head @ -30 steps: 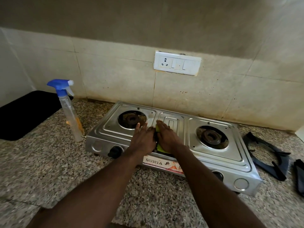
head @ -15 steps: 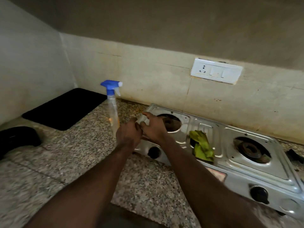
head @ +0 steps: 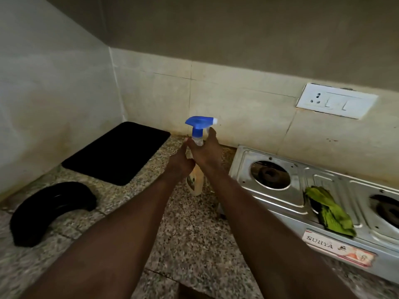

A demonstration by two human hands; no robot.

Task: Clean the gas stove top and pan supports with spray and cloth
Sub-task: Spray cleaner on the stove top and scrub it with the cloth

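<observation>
Fingers (head: pixel 210 134) of the right hand (head: pixel 207 154) wrap around the neck of the spray bottle (head: pixel 195 180), one fingertip raised beside the trigger under the blue spray head (head: pixel 199 122). The left hand (head: pixel 179 165) closes on the bottle's body from the other side, its thumb lying against the right hand, so both hands grasp the same bottle. It stands upright near the counter (head: pixel 190 229); whether its base touches the speckled stone I cannot tell. Just to its right sits the steel gas stove (head: pixel 287 201), with its left burner (head: pixel 269 174) bare of any pan support. A green cloth (head: pixel 330 210) lies crumpled on the stove's middle panel, between the two burners, apart from both hands. Left of the bottle a black mat (head: pixel 116 152) lies flat in the corner of the counter, and nearer the front edge lies a curved black object (head: pixel 49 208). On the tiled wall above the stove is a white socket plate (head: pixel 336 100).
</observation>
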